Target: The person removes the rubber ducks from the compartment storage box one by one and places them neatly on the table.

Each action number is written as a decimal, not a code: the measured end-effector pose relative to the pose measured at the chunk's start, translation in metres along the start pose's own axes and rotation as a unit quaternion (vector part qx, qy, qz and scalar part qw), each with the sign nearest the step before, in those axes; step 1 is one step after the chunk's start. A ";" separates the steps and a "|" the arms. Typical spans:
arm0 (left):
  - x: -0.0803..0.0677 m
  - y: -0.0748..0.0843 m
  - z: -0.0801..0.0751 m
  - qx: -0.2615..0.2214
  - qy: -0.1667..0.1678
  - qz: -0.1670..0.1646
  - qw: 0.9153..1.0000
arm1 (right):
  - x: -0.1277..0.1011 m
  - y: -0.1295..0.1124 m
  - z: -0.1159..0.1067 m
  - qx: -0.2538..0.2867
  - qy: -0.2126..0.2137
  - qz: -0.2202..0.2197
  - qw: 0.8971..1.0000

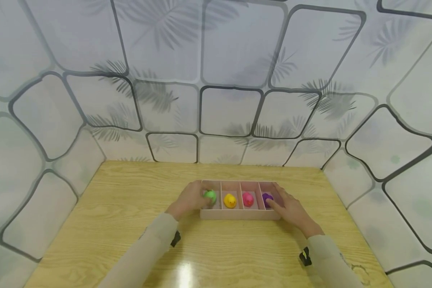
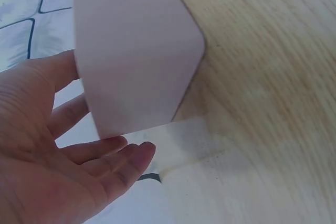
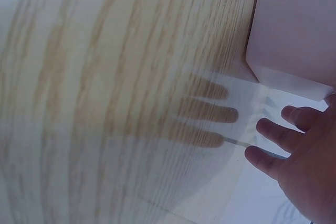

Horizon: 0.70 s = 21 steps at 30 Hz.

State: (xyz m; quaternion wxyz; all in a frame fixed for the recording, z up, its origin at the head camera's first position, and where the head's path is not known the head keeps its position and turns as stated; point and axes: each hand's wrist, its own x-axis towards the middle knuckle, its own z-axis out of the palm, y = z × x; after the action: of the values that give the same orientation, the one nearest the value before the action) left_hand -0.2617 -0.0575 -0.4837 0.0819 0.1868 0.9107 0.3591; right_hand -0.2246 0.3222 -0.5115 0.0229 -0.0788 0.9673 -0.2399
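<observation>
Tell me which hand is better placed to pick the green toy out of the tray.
The left hand. Its fingers already lie against the green toy in the leftmost compartment of the pink tray. The right hand sits at the far end, by the purple toy.

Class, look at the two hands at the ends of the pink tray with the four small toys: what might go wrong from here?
1. The left hand and right hand sit at opposite ends of the tray; an uneven lift might tip it.
2. The green toy, yellow toy, pink toy and purple toy look loose and could roll out.
</observation>
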 end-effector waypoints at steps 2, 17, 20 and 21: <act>-0.001 0.002 -0.004 -0.005 0.006 0.002 1.000 | 0.001 0.001 0.001 -0.001 0.001 -0.002 1.000; -0.010 0.012 -0.031 -0.040 0.076 0.045 0.995 | 0.003 0.005 0.004 -0.009 -0.002 -0.003 1.000; -0.012 0.010 -0.034 -0.043 0.087 0.041 0.994 | 0.002 0.004 0.003 -0.006 -0.001 -0.002 1.000; -0.013 0.010 -0.035 -0.045 0.093 0.041 0.994 | 0.002 0.003 0.003 -0.006 -0.001 -0.002 1.000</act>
State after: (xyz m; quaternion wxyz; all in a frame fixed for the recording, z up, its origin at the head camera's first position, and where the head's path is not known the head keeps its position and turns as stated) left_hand -0.2573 -0.0778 -0.4517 -0.0093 0.1857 0.8888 0.4189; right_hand -0.2268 0.3234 -0.5157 0.0233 -0.0814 0.9686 -0.2336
